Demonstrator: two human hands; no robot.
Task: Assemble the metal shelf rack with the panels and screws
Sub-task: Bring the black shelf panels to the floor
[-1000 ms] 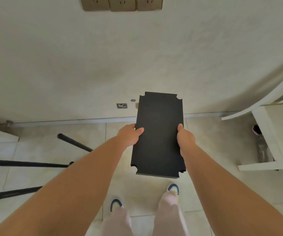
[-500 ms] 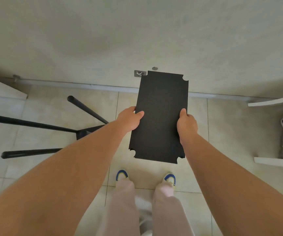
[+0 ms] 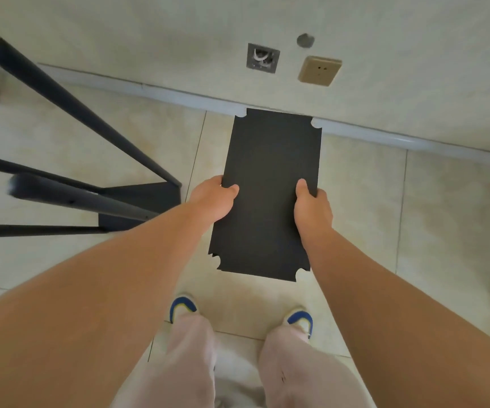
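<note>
Head view: panel (image 3: 267, 195) held flat over tiled floor (image 3: 355, 216), just above feet, far edge near baseboard (image 3: 179, 97). Left hand (image 3: 213, 201) gripping left long edge, thumb on top, fingers curled under; right hand (image 3: 311, 206) gripping right long edge likewise. Notched corners visible at all four corners, presumably to seat around posts.

Change over last second: view tipped downward and swung left; upper sockets gone from sight, low wall socket (image 3: 319, 70) and open wall box (image 3: 262, 58) now visible. Rack frame (image 3: 137, 206) at left much closer and larger: four dark posts (image 3: 84, 113) running away to the left from a dark end panel standing on the floor, so frame lying on its side. Grip on panel unchanged throughout.

Judgement: panel being carried toward frame; fitting not yet begun. Panel well apart from posts. Next step likely turning panel to line notches with posts. No screws visible. Risk: notch catching on a post if panel goes in skewed.
</note>
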